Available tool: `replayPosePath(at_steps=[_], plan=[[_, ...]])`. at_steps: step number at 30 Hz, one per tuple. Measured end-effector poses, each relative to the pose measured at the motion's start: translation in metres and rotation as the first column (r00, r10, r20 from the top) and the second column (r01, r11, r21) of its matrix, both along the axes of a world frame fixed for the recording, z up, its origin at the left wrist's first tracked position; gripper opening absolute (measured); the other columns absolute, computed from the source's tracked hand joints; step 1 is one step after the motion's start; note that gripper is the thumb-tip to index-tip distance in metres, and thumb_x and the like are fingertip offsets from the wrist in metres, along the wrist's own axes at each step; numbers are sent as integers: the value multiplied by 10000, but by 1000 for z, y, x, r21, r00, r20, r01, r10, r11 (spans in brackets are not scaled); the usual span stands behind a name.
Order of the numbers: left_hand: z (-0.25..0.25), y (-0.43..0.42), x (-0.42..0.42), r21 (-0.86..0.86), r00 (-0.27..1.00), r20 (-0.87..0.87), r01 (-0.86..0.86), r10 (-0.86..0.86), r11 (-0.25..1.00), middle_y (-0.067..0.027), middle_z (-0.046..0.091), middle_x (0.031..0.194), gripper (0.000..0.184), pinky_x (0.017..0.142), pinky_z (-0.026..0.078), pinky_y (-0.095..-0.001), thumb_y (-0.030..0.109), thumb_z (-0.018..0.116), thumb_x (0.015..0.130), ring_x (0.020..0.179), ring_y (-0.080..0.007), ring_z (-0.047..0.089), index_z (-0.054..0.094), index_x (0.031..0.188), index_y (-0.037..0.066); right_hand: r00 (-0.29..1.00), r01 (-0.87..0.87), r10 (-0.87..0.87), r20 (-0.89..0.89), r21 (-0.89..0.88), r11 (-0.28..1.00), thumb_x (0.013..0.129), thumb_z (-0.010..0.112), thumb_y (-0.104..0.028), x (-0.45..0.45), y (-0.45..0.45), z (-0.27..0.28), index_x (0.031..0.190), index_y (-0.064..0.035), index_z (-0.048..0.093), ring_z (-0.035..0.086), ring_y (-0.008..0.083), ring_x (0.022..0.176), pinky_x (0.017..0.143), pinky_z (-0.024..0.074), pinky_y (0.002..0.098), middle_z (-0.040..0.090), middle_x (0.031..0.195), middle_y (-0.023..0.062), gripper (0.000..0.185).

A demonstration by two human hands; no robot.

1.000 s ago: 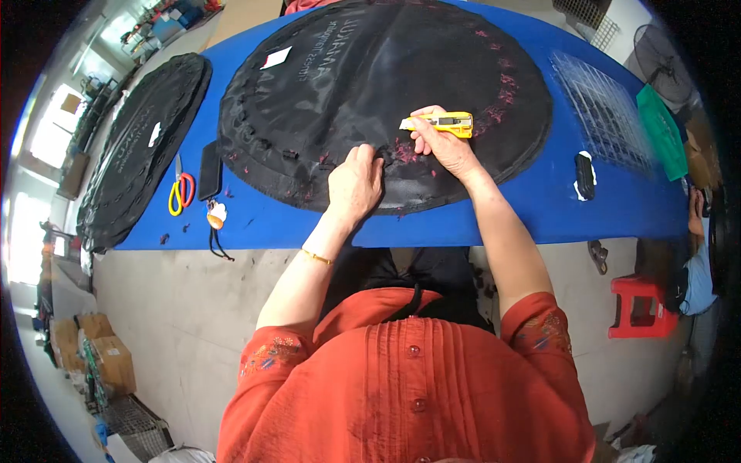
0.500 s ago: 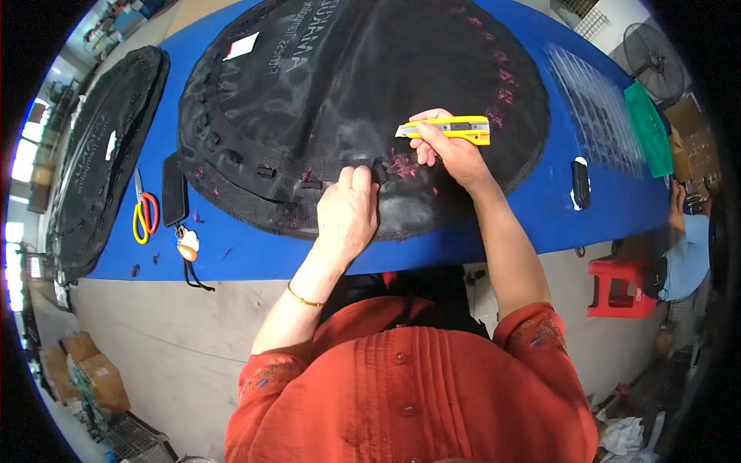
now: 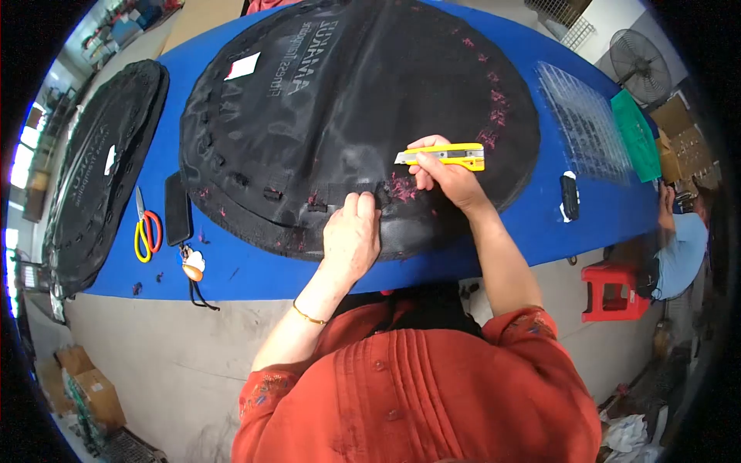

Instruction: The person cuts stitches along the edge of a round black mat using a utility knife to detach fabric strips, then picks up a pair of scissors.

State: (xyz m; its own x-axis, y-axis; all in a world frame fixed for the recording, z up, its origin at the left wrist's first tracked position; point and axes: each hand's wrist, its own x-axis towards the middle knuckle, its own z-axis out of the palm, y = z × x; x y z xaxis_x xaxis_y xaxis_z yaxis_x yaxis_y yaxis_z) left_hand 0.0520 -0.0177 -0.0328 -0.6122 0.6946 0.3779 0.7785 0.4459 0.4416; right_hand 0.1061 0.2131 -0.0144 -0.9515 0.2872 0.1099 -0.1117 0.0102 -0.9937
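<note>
A round black trampoline mat (image 3: 432, 85) with printed lettering lies on the blue table, with small dark loops around its border and pink thread scraps (image 3: 403, 187) on it. At its near border, my left hand (image 3: 351, 235) is closed with curled fingers pinching the mat's edge band; the fingertips are partly hidden. My right hand (image 3: 451, 181) grips a yellow utility knife (image 3: 466, 157) above the mat. Its blade points left, apart from the fabric and from my left hand.
Scissors (image 3: 147, 228), a black phone (image 3: 178, 208) and a keychain (image 3: 192, 264) lie left on the blue table (image 3: 255, 287). A second black mat (image 3: 100, 170) is farther left. At right are a dark bundle (image 3: 570, 197), a red stool (image 3: 614, 293) and another person (image 3: 683, 251).
The whole view has shifted, so the table and mat appear slightly lower. Both hands keep nearly the same places over the mat, with the knife still in my right hand.
</note>
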Motion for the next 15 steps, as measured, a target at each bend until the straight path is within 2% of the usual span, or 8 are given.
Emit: replayPosePath(at_steps=[5,6,8,12,15], plan=[[6,0,4,23,999,18,-35,35,999,-183,583,970,293,695,549,-461,149,656,927,777,-374,663,521,1147,13,1000,-10,9,6,28,1000,1010,644,-170,1,-6,3,1197,-21,579,603,57,670,610,476,203,663,877,41,247],[3,1,4,37,999,23,-50,49,998,-194,592,1002,312,670,549,-477,160,650,946,770,-401,662,529,1205,36,1000,-18,18,-6,28,999,1003,658,-178,2,-6,3,1199,-29,573,600,51,679,615,473,200,660,876,34,260],[2,2,4,72,998,22,-60,58,996,-193,598,1008,332,667,555,-468,160,656,946,777,-400,666,527,1227,38,1000,-17,18,-23,47,999,985,687,-184,1,-7,0,1187,-38,581,597,42,675,595,473,189,644,876,15,271],[10,3,7,48,997,16,-70,69,996,-156,613,988,376,653,559,-455,184,685,938,772,-381,671,564,1290,136,1000,-28,29,-5,88,996,991,676,-226,0,-6,1,1185,-52,578,586,42,665,593,469,194,635,877,5,278],[15,1,7,23,997,-16,-78,78,997,-148,615,970,378,646,557,-450,219,701,933,758,-374,672,576,1281,139,1000,-23,22,12,57,998,996,669,-238,-2,-5,-2,1170,-62,586,588,45,660,601,471,195,638,857,10,261]])
